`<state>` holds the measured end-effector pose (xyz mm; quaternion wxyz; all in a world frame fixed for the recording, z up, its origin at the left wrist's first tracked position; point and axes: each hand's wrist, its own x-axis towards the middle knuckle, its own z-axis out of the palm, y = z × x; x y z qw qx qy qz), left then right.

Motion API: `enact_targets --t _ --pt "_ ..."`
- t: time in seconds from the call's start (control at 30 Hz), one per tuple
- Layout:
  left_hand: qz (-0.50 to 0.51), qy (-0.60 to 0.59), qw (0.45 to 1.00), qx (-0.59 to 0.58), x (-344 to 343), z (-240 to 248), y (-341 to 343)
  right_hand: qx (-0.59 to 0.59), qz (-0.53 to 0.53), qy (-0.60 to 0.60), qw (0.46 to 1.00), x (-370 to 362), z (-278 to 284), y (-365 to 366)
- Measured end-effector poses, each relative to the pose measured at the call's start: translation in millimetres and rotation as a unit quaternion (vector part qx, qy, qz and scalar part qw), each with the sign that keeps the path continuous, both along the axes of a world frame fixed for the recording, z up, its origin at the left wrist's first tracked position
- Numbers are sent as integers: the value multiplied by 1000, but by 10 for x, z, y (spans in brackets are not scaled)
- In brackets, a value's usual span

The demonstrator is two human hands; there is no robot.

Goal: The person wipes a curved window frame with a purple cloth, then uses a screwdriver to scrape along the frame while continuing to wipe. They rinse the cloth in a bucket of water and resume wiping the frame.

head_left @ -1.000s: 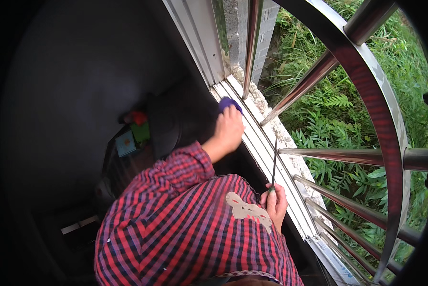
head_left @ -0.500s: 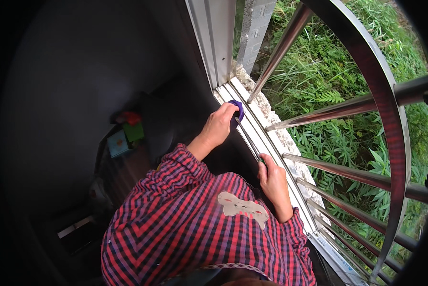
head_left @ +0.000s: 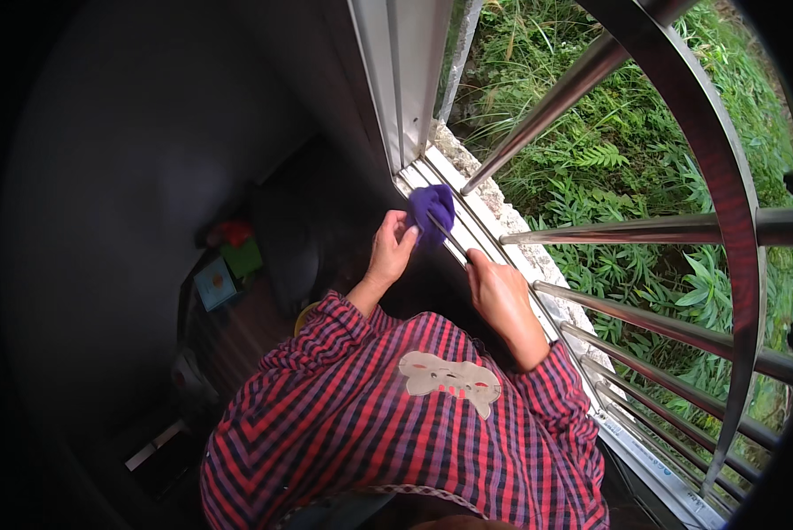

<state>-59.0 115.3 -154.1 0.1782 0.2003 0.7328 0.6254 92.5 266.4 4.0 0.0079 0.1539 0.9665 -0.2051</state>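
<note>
A crumpled purple cloth [head_left: 430, 205] lies bunched on the white window track [head_left: 467, 225] near its far corner. My left hand [head_left: 389, 252] is closed at the cloth's near-left edge, pinching it between thumb and fingers. My right hand [head_left: 500, 296] is shut round the handle of what looks like a screwdriver [head_left: 450, 236], its thin shaft running toward the cloth. The shaft's tip is pressed into the cloth and hidden in its folds. Most of the handle is covered by my right fingers.
Metal bars [head_left: 626, 231] and a curved band [head_left: 723, 168] stand outside the window, with green plants [head_left: 591, 106] beyond. A pale window frame [head_left: 405, 79] rises at the far end. Blue [head_left: 214, 283] and green [head_left: 242, 257] items lie in the dark room at left.
My left hand has drawn back toward me from the top of the cloth, exposing more of it. My right hand has moved forward along the track, bringing the screwdriver closer to the cloth.
</note>
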Motion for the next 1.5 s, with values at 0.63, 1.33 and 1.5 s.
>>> enact_targets --t 0.63,1.33,1.5 --pt "-84 163 983 18 263 866 150 -86 -20 57 994 -174 -39 50" --pt "-170 157 972 24 -133 718 83 -11 -94 110 989 -322 -601 -373" --pt "-170 147 974 37 -115 813 160 -53 -124 89 987 -304 -732 -410"
